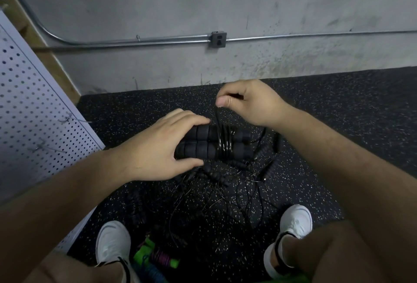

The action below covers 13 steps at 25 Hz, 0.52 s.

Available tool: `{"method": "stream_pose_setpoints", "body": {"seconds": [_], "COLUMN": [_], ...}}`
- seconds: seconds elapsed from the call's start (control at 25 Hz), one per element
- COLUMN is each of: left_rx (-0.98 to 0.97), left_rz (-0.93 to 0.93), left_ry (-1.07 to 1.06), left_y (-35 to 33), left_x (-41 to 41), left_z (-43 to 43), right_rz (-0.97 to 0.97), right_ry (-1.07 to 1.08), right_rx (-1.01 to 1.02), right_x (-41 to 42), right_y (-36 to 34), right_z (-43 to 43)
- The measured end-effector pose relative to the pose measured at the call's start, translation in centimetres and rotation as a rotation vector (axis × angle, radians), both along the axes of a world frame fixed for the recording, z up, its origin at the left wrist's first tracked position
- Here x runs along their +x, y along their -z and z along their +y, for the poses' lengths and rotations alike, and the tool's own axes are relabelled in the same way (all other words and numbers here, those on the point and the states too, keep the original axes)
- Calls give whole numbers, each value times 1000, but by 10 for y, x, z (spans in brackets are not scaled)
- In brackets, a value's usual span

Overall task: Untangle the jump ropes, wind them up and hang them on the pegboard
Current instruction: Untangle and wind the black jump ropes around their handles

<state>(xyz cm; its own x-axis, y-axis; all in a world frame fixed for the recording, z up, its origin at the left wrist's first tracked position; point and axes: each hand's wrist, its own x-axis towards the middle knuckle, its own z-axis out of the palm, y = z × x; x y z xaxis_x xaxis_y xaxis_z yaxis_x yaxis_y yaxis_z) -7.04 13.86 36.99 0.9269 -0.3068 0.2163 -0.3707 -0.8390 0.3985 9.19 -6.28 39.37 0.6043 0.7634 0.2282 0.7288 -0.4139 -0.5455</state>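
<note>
Above the speckled floor [338, 113], between the person's knees, the left hand [162, 147] grips two black foam handles [203, 145] held side by side as one bundle. Its fingers [191, 120] curl over the top and the thumb presses from below. The bundle's long axis runs left to right, its free end pointing toward the right arm. Several turns of thin black cord [224, 142] lie round the middle of the handles, across that axis.

From those turns the cord rises straight up to the right hand [252, 102], which hangs just above and slightly beyond the bundle. Its thumb and forefinger pinch the strand, and the other fingers are curled in.

The next lap probably has to go over the far side and back underneath, crossing the axis, so the right hand does the circling while the left holds steady. Slack trails down into a tangle of ropes [225, 192] on the floor directly below, which may snag. A pegboard [33, 113] leans to the left, nearer the left arm.
</note>
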Motion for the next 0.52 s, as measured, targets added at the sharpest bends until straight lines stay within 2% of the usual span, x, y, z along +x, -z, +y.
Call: {"method": "stream_pose_setpoints", "body": {"seconds": [0.12,0.16,0.2,0.32,0.52], "left_rx": [-31,-40,-49,-31,69], "left_rz": [-26,-45,-65,-112,-74], "left_ry": [-34,-73,-119,-256,-376], "left_y": [-6,-7,-8,-6,7], "left_x": [-3,-1,2,16,36], "left_z": [0,2,5,26,60], "right_rz": [380,448,446,367,381], "right_ry": [-50,-28,12,-40,-93], "right_rx": [103,119,79,-98,-187], "right_x": [-13,-22,-31,-56,-90], "right_y": [10,15,23,55,43], "right_z": [10,13,17,28,34]}}
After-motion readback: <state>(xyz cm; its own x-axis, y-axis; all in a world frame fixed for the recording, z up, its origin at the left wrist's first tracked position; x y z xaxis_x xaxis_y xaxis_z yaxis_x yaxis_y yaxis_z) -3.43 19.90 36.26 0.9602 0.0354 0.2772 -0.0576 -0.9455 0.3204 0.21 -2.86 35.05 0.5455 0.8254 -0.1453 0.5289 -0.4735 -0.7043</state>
